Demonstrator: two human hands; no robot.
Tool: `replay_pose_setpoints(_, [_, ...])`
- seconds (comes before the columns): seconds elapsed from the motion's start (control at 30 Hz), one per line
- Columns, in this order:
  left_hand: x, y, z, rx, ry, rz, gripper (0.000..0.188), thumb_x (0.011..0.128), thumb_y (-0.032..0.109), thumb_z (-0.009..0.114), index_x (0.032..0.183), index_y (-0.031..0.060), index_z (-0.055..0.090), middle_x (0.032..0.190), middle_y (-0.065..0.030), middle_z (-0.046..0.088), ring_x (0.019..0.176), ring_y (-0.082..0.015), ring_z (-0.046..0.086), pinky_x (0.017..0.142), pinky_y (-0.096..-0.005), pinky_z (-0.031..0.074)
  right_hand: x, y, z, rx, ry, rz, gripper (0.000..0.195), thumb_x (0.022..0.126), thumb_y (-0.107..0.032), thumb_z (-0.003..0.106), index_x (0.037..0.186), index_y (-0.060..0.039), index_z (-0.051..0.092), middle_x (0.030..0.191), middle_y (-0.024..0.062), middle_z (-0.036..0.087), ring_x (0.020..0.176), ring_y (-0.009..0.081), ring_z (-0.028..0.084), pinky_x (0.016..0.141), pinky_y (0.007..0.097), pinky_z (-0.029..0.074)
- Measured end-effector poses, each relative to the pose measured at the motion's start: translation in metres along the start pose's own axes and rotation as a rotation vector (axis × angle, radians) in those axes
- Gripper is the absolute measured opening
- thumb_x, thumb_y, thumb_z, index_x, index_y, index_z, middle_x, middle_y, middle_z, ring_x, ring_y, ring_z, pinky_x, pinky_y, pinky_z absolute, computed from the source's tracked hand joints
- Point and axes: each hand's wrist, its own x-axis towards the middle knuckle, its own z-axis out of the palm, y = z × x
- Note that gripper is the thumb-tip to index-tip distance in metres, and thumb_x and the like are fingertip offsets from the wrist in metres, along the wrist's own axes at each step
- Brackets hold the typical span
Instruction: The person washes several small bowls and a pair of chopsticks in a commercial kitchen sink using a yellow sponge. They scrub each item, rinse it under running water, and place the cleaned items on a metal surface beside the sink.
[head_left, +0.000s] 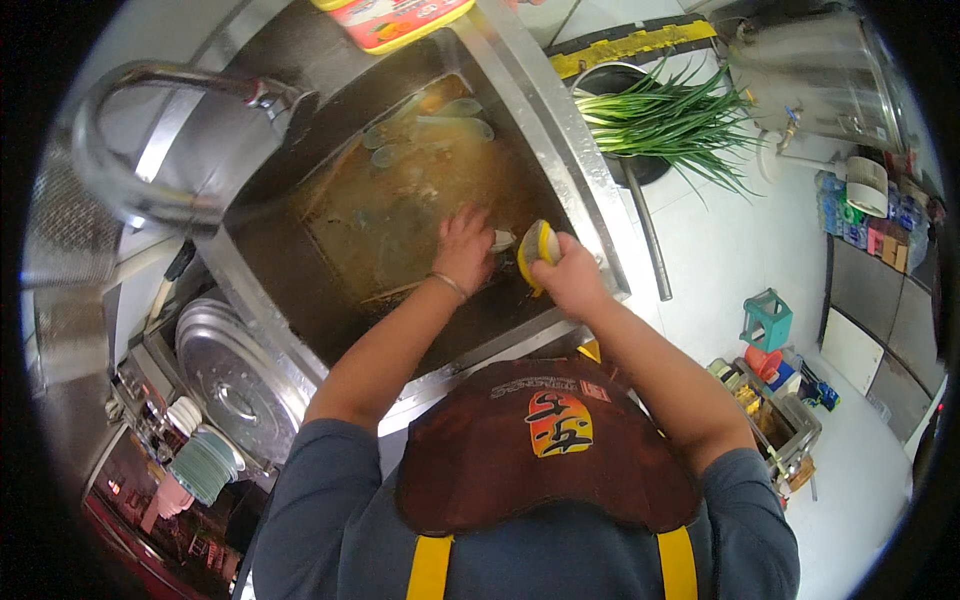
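In the sink (547, 157), cloudy brownish water covers submerged tableware. My left hand (463, 249) is low at the water near the sink's front, its thumb and fingers around a small white piece of tableware (503, 241). Only one end of that piece shows, so its exact kind is unclear. To the right, my right hand (574, 276) grips a yellow-edged scrubbing sponge (538, 251) with a greyish face, held close beside the white piece. Several pale spoons (454, 129) lie toward the far side of the water.
A curved metal faucet (154, 75) arches over the left side. At the far rim stands a plastic jug (405, 22) with a label. Spring onions (667, 120) rest on a long-handled pan (641, 174) at right. A large metal lid (236, 386) and stacked plates (204, 466) stand left.
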Motion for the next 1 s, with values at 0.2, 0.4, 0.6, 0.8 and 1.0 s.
replay_pose_setpoints(0.2, [-0.056,0.001,-0.112,0.028,0.079,0.256,0.021,0.066,0.011,0.071,0.083,0.0111,0.059,0.132,-0.0031,0.053,0.124,-0.0282,0.046,0.096,-0.0474,0.035,0.027,0.023,0.029,0.501,-0.032,-0.016,0.031,0.086,-0.022,0.046,0.100,0.0025,0.060,0.083,0.0152,0.062,0.076,0.0241,0.058,0.071,0.0386,0.046])
replay_pose_setpoints(0.4, [-0.097,0.017,-0.181,0.068,0.091,0.456,0.011,0.073,0.016,0.063,0.084,0.0147,0.060,0.130,-0.0007,0.056,0.118,-0.0244,0.049,0.092,-0.0405,0.037,-0.016,-0.081,0.028,0.748,-0.624,0.010,0.046,0.096,-0.038,0.043,0.110,0.0020,0.062,0.098,0.0100,0.064,0.088,0.0186,0.059,0.081,0.0319,0.046])
replay_pose_setpoints(0.6, [-0.131,0.021,-0.217,0.238,0.267,0.478,0.015,0.075,0.018,0.063,0.090,0.0135,0.061,0.127,-0.0026,0.057,0.113,-0.0256,0.051,0.089,-0.0386,0.040,-0.023,-0.104,0.038,0.260,-0.758,-0.252,0.038,0.091,-0.028,0.063,0.113,0.0033,0.062,0.092,0.0065,0.066,0.077,0.0117,0.060,0.069,0.0268,0.049])
replay_pose_setpoints(0.8, [-0.153,-0.012,-0.177,-1.052,0.287,-0.339,0.028,0.088,0.024,0.055,0.106,0.0039,0.063,0.112,-0.0067,0.062,0.103,-0.0202,0.057,0.085,-0.0357,0.044,-0.047,-0.128,0.043,0.005,-0.550,-0.393,0.035,0.089,-0.030,0.065,0.105,0.0002,0.064,0.087,0.0085,0.068,0.077,0.0145,0.062,0.071,0.0320,0.050])
replay_pose_setpoints(1.0, [-0.141,0.006,-0.195,-0.557,0.059,-0.136,0.032,0.093,0.028,0.049,0.096,-0.0009,0.061,0.078,-0.0117,0.065,0.074,-0.0209,0.063,0.067,-0.0389,0.049,-0.077,-0.152,0.027,-0.440,-0.368,-0.815,0.030,0.089,-0.027,0.060,0.104,-0.0013,0.064,0.089,0.0177,0.067,0.080,0.0276,0.065,0.075,0.0378,0.050])
